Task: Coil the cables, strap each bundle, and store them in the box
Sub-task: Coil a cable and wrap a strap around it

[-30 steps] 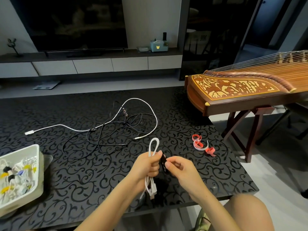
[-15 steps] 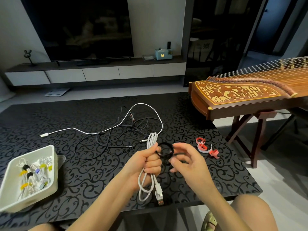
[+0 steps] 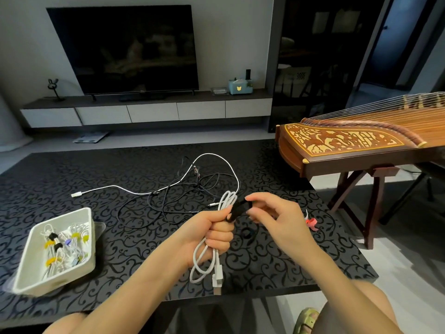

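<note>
Now, strap (image 3: 240,207): pulled flat, no longer round loop.
L hand (image 3: 214,231): fist round white cable (image 3: 204,261).
R hand (image 3: 281,218): pinches strap end.

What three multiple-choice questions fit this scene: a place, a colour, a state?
1. The white box stands: A) on the floor B) on the table, at the person's left C) on a chair
2. The strap the right hand pinches is: A) red B) yellow C) black
3. The white cable the left hand grips is: A) coiled B) stretched straight C) cut
Answers: 1 B, it sits on the table; 2 C, the strap looks black; 3 A, loops show above and below the hand.
</note>
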`<state>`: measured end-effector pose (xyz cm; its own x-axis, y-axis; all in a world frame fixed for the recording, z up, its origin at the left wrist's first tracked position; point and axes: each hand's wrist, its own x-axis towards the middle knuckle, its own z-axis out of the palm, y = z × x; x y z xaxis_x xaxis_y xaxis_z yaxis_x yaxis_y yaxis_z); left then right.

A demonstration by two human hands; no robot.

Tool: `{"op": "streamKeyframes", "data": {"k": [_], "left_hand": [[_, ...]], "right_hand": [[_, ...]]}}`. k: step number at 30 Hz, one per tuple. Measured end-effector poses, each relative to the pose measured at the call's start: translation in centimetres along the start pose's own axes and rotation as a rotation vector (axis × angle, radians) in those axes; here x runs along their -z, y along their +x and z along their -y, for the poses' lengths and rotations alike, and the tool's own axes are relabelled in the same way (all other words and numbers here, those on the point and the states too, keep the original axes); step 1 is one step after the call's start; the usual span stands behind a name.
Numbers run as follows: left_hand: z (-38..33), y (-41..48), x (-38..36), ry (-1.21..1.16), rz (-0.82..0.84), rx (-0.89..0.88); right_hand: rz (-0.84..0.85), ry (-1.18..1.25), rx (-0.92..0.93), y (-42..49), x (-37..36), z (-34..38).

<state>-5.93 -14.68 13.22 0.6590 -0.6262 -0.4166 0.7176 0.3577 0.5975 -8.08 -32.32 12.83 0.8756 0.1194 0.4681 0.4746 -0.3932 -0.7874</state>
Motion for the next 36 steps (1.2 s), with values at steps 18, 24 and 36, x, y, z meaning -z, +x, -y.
{"op": "streamKeyframes", "data": {"k": [18, 24, 36], "left_hand": [[-0.9, -1.3, -1.6, 0.632, 0.034, -0.359], [-0.6, -2.2, -1.6, 0.72, -0.054, -0.476], [-0.6, -2.1, -1.8, 0.746, -0.042, -0.251]], "right_hand": [[-0.403, 0.761, -0.373, 2.3, -2.7, 4.1], [-0.43, 0.982, -0.486, 3.5, 0.6, 3.6], [0.14, 0.409, -0.357, 1.4, -2.1, 3.4]]}}
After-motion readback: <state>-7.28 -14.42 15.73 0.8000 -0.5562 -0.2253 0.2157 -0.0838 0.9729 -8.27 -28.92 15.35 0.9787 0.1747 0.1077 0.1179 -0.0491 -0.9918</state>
